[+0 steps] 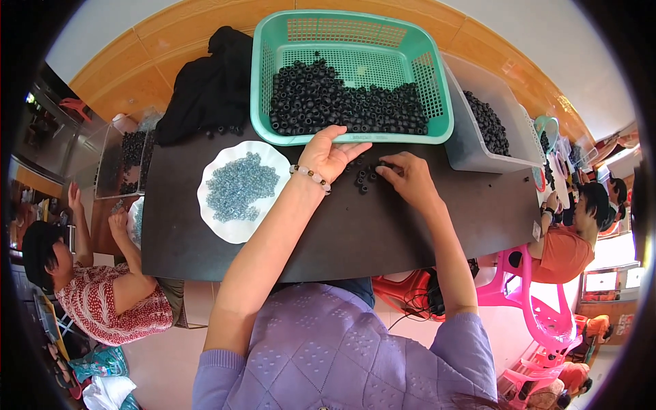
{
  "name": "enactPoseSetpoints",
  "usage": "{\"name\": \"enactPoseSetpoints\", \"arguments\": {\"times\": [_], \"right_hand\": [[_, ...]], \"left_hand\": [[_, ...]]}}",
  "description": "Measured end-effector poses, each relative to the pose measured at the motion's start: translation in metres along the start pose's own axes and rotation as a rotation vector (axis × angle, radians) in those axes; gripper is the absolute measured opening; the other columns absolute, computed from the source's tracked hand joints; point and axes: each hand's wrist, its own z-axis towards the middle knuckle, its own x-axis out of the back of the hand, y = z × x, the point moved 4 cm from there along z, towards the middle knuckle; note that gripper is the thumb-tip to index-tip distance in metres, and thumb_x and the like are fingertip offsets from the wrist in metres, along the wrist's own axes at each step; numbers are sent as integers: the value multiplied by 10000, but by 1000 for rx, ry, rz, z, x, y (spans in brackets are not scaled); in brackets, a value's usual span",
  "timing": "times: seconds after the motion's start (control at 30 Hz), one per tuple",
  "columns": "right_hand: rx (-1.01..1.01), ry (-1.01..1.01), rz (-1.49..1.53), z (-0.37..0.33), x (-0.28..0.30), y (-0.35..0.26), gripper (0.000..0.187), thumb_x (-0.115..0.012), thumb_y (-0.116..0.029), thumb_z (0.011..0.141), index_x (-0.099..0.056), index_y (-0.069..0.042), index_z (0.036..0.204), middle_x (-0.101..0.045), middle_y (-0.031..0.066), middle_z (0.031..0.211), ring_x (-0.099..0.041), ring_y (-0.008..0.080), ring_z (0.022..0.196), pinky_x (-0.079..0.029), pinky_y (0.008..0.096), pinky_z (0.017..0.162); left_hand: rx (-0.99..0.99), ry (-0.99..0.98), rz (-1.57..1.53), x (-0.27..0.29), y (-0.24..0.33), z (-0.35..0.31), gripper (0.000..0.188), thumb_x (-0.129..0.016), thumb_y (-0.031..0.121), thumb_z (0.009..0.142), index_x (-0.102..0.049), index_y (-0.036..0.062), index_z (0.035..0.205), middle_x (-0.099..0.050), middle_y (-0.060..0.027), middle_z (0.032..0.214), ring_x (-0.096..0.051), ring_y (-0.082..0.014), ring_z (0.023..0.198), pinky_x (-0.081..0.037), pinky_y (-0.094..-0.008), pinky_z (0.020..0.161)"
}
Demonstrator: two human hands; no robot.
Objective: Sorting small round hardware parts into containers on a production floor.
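Black, short, hollow cylindrical pieces (363, 175) lie loose on the dark-brown tabletop (355, 236) before a green plastic basket (403, 139) heaped with more. Left hand (328, 156) palm up, fingers unfurled by its rim; right hand (410, 175) bent at loose pieces, cannot tell if gripping.

A green plastic basket (396, 139), rectangular with perforated walls and a lattice base, is set open side up at the far part of the tabletop (383, 236). Small, hollow, cylindrical black pieces (328, 102) are heaped in it toward the near side; the lattice is left exposed toward the far side. Loose black pieces (363, 182) of matching form are scattered in mixed poses just off the near rim, beside the fingers (396, 161) of the right hand (408, 180).
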Motion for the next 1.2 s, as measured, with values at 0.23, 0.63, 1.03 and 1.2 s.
{"name": "enactPoseSetpoints", "arguments": {"times": [0.23,0.63,1.03,1.2], "right_hand": [[-69,-56,175,1,2,13,347,-651,-85,816,-596,42,1135,-615,95,923,-592,110,716,-482,244,649],[-231,-192,510,3,6,30,405,-395,72,857,-549,7,1225,-605,108,1155,-561,116,857,-521,250,760],[-206,-80,82,3,33,6,281,-577,-54,829,-625,21,1096,-677,119,875,-595,146,708,-484,275,682],[-148,-216,-59,13,52,-22,182,-599,-81,825,-655,38,951,-646,82,700,-582,137,628,-463,272,594]], "left_hand": [[-29,1,8,0,1,1,227,-516,-86,828,-406,-87,1026,-489,-291,1134,-488,-450,1124,-404,-641,954],[-28,6,18,-3,1,-1,224,-517,-87,830,-405,-79,1024,-481,-278,1146,-481,-439,1137,-408,-636,953],[-14,-11,9,-1,1,-1,221,-519,-86,826,-403,-78,1014,-486,-281,1134,-483,-448,1128,-405,-637,955],[-6,-7,3,4,1,3,223,-511,-78,834,-393,-82,1023,-476,-287,1148,-476,-452,1134,-407,-634,953]]}}
